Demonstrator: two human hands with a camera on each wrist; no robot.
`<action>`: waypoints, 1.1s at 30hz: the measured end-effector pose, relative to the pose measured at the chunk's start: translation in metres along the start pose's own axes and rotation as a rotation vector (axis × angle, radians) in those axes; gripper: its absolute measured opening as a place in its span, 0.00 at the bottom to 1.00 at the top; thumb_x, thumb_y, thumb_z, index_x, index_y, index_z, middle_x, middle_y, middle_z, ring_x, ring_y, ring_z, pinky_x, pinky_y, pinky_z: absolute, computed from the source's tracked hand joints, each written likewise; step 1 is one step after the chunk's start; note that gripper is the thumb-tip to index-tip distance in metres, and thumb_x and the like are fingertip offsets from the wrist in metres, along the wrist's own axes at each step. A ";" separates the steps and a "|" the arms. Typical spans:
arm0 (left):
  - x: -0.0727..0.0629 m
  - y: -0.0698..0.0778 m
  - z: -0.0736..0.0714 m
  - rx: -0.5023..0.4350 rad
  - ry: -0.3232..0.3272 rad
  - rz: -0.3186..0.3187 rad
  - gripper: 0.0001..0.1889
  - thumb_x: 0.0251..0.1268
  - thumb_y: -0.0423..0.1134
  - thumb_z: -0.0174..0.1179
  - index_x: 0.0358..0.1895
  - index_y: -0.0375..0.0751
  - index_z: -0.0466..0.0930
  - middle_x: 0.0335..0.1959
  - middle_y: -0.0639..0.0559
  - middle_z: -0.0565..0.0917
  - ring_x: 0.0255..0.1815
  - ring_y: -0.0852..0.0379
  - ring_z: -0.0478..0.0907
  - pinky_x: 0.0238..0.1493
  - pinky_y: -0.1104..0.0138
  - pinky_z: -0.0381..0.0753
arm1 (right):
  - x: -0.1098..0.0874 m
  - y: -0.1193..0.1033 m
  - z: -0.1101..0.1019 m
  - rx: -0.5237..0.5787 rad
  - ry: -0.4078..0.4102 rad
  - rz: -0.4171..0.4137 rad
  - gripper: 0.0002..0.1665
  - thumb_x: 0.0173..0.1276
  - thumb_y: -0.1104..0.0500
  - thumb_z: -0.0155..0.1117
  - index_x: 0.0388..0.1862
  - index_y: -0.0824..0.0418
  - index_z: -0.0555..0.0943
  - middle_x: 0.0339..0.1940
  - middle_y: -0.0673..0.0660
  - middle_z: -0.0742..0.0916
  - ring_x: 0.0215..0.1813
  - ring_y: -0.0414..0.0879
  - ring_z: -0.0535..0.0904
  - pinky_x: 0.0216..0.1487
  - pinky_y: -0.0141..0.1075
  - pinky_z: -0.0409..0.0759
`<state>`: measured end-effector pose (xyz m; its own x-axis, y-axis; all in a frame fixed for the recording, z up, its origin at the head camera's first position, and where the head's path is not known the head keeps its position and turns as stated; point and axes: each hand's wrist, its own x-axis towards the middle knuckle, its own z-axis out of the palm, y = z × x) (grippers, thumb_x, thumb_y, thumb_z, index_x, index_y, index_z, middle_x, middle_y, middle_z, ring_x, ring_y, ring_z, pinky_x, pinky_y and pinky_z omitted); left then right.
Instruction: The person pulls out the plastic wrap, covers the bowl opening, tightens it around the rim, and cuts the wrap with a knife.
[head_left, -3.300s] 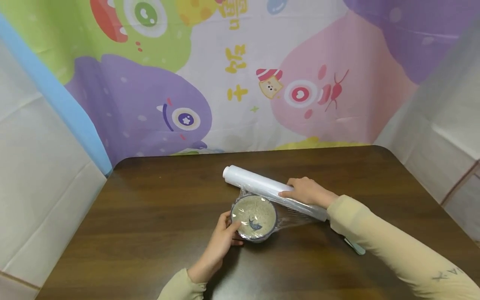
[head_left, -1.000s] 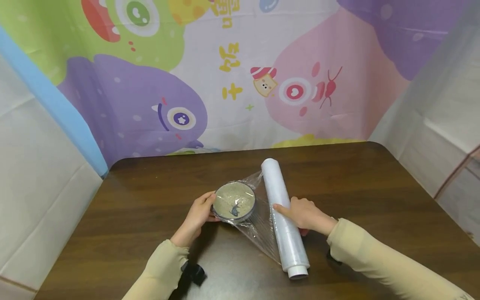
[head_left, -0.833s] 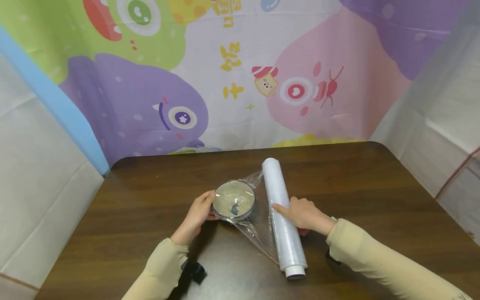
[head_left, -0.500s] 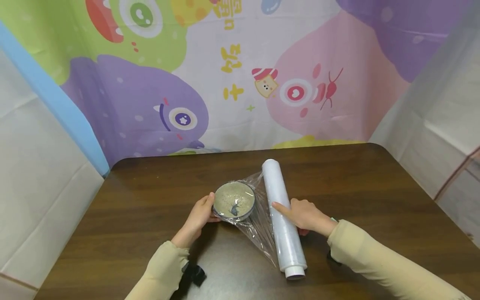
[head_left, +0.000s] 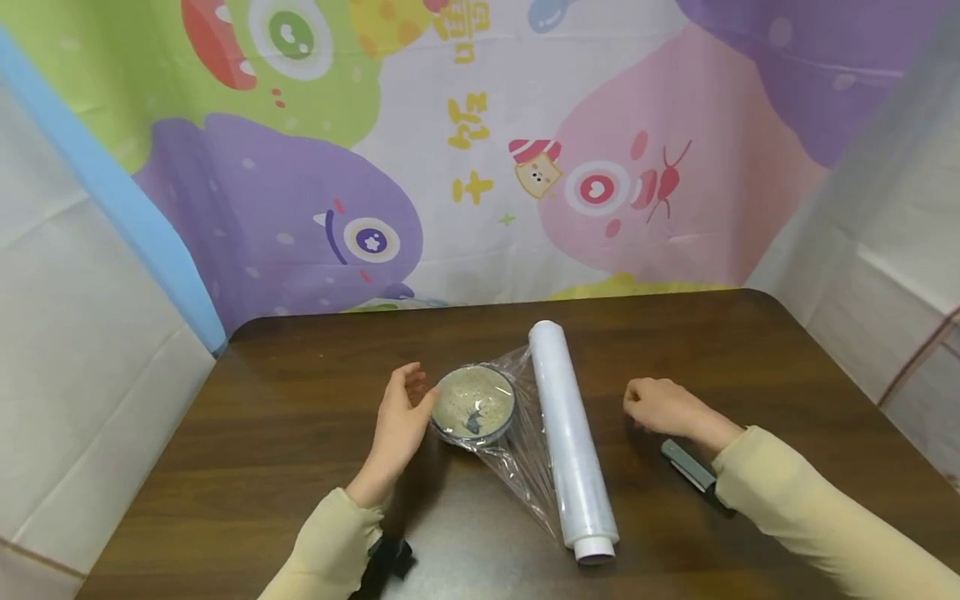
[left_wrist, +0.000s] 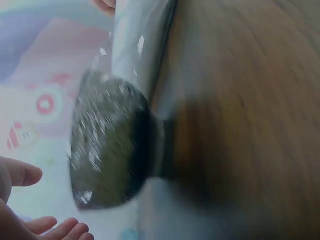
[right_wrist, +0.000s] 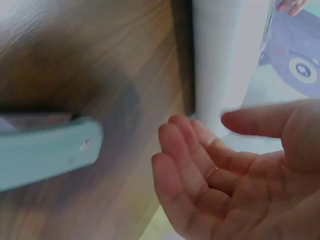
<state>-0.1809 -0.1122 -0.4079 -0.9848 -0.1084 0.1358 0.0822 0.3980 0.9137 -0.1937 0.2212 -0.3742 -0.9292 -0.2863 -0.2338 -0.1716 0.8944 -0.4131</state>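
Observation:
A speckled grey-green bowl (head_left: pixel 474 400) with a dark blue rim and a blue mark inside stands on the table, clear cling film stretched over its mouth. From the bowl the film (head_left: pixel 525 454) fans out to a long white roll of cling film (head_left: pixel 573 442) lying to its right. My left hand (head_left: pixel 397 421) is just left of the bowl, fingers loosely bent and holding nothing; the left wrist view shows its fingers apart from the bowl (left_wrist: pixel 107 145). Right of the roll, my right hand (head_left: pixel 667 408) is empty, its fingers loosely curled with the thumb apart (right_wrist: pixel 235 170).
Below my right hand lies a slim grey-green tool (head_left: pixel 684 463) with a dark part, partly hidden by the sleeve. The dark wooden table (head_left: pixel 262 433) ends at a cartoon-printed cloth (head_left: pixel 480 250) behind. A black wrist mount (head_left: pixel 390 558) hangs under the left sleeve.
Earlier the roll was turned from slanting across to pointing toward me, right of the bowl. Since half a second ago, both hands have let go; my right hand has moved right, uncovering the tool.

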 end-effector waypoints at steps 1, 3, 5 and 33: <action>-0.002 0.004 0.002 0.020 -0.007 0.022 0.26 0.62 0.37 0.55 0.61 0.34 0.60 0.56 0.38 0.70 0.58 0.43 0.68 0.58 0.53 0.67 | -0.002 0.004 -0.001 -0.011 -0.003 -0.002 0.09 0.63 0.58 0.52 0.33 0.64 0.75 0.23 0.53 0.79 0.25 0.43 0.73 0.25 0.35 0.70; -0.005 0.011 0.006 0.051 -0.021 0.060 0.26 0.61 0.37 0.56 0.61 0.34 0.60 0.55 0.39 0.71 0.59 0.43 0.68 0.58 0.53 0.67 | -0.006 0.011 -0.003 -0.035 -0.026 0.003 0.12 0.59 0.56 0.60 0.33 0.65 0.73 0.25 0.53 0.78 0.26 0.44 0.72 0.25 0.36 0.69; -0.009 0.017 0.012 0.078 -0.026 0.093 0.27 0.60 0.37 0.57 0.61 0.35 0.60 0.55 0.40 0.72 0.59 0.44 0.67 0.58 0.52 0.66 | -0.009 0.016 -0.004 -0.062 -0.057 0.020 0.19 0.54 0.54 0.66 0.34 0.66 0.71 0.26 0.55 0.77 0.27 0.46 0.71 0.26 0.37 0.69; -0.031 0.044 0.064 0.154 -0.157 0.260 0.20 0.58 0.38 0.57 0.54 0.40 0.71 0.53 0.46 0.73 0.59 0.48 0.67 0.58 0.54 0.64 | -0.011 0.035 0.004 0.078 -0.094 0.136 0.16 0.48 0.60 0.69 0.28 0.64 0.70 0.26 0.55 0.75 0.23 0.44 0.71 0.21 0.32 0.73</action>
<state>-0.1569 -0.0334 -0.3960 -0.9464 0.1516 0.2852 0.3215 0.5279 0.7861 -0.1883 0.2548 -0.3894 -0.9067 -0.1984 -0.3721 -0.0170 0.8988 -0.4379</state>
